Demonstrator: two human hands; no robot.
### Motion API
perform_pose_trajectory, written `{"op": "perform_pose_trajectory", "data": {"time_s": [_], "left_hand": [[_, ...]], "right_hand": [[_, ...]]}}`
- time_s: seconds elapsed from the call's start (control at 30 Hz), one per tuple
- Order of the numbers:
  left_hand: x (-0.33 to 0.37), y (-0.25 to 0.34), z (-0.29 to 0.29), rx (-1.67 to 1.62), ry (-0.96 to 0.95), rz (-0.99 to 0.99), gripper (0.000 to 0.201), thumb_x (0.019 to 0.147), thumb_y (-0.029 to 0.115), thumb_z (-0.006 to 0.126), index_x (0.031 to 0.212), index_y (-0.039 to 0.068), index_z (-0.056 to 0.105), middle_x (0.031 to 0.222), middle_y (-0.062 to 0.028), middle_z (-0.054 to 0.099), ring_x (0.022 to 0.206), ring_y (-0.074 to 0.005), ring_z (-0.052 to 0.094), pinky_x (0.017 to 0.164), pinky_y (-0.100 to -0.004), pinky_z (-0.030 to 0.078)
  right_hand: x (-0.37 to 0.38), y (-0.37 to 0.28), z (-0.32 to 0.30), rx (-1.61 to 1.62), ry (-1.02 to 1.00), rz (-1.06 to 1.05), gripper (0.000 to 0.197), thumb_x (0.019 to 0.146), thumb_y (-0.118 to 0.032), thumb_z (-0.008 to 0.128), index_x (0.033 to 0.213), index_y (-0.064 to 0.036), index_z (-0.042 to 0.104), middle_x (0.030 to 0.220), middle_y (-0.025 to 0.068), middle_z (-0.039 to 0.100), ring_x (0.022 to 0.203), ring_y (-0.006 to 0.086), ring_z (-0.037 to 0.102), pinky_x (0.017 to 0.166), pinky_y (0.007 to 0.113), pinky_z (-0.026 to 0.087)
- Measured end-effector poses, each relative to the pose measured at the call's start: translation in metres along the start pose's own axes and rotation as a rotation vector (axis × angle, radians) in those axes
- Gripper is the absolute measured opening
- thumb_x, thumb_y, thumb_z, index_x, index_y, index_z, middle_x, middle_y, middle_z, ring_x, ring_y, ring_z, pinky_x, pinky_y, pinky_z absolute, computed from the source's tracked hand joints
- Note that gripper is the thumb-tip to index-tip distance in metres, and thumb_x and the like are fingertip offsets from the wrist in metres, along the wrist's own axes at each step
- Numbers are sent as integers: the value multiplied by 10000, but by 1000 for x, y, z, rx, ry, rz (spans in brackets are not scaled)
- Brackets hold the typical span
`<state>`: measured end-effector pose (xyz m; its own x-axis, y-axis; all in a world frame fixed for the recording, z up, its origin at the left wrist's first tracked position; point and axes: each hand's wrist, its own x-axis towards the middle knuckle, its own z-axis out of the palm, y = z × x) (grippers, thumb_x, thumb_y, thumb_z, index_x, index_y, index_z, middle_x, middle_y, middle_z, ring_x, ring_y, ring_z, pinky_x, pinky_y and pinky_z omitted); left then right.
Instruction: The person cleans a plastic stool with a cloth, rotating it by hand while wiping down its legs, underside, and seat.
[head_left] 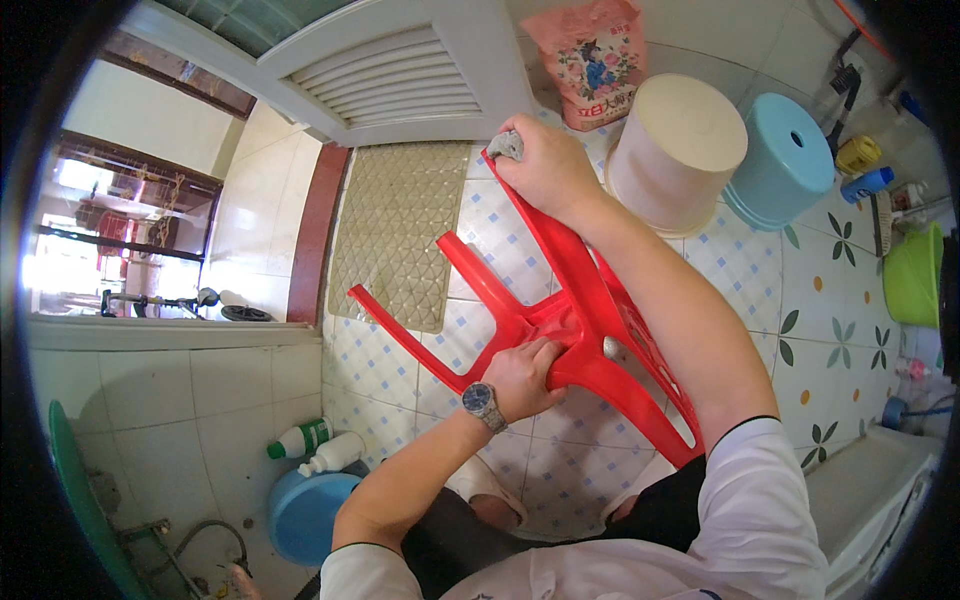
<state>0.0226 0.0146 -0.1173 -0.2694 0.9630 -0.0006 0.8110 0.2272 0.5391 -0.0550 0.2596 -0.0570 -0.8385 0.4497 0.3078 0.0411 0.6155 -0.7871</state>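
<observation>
A red plastic chair (583,290) lies tipped over in front of me, its legs pointing left and away. My left hand (522,380), with a metal watch on the wrist, grips the frame near where the legs meet the seat. At the far end of the uppermost leg, my right hand (548,165) is closed around a crumpled grey cloth (506,146) pressed against the leg tip. Part of the cloth is hidden under my fingers. My right forearm covers some of the chair's right side.
A beige mat (398,230) lies by the white louvred door (390,75). A pink bag (588,65), an upturned cream bucket (680,140) and a light blue stool (782,155) stand at the back right. Two bottles (318,447) lie near a blue basin (305,515) at left.
</observation>
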Motion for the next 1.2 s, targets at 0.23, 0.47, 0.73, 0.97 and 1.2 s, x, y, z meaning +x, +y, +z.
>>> {"op": "perform_pose_trajectory", "data": {"time_s": [0.23,0.47,0.73,0.97,1.2], "left_hand": [[7,3,-3,-5,21,-1,560,652,254,820,1129,57,602,940,-116,651,814,-321,678,680,-420,562],[2,1,-3,3,33,17,545,661,255,803,1127,51,608,968,-127,660,824,-324,680,681,-416,565],[5,1,1,-10,47,37,543,666,256,794,1129,48,602,931,-132,644,797,-330,671,665,-424,558],[9,1,-1,4,90,20,540,667,264,791,1123,46,602,903,-131,649,775,-327,673,657,-426,558],[14,-1,-1,6,63,7,516,670,268,785,1095,39,602,900,-138,655,781,-336,674,662,-429,559]], "right_hand": [[-6,8,13,-81,426,150,359,807,-218,691,1099,-30,596,952,236,693,914,424,668,810,505,512],[-19,33,-24,109,394,12,388,815,-236,677,1115,0,605,1173,223,588,1134,361,567,988,409,446],[6,12,-25,-208,-18,-353,273,813,-180,688,1034,-36,618,1015,150,603,1013,344,604,878,441,489],[16,-12,-11,-537,37,-170,242,825,-229,659,960,-33,617,944,185,662,937,382,653,779,505,523],[13,17,-24,-200,256,156,306,828,-244,626,1015,-2,622,1010,239,690,960,395,665,843,498,511]]}}
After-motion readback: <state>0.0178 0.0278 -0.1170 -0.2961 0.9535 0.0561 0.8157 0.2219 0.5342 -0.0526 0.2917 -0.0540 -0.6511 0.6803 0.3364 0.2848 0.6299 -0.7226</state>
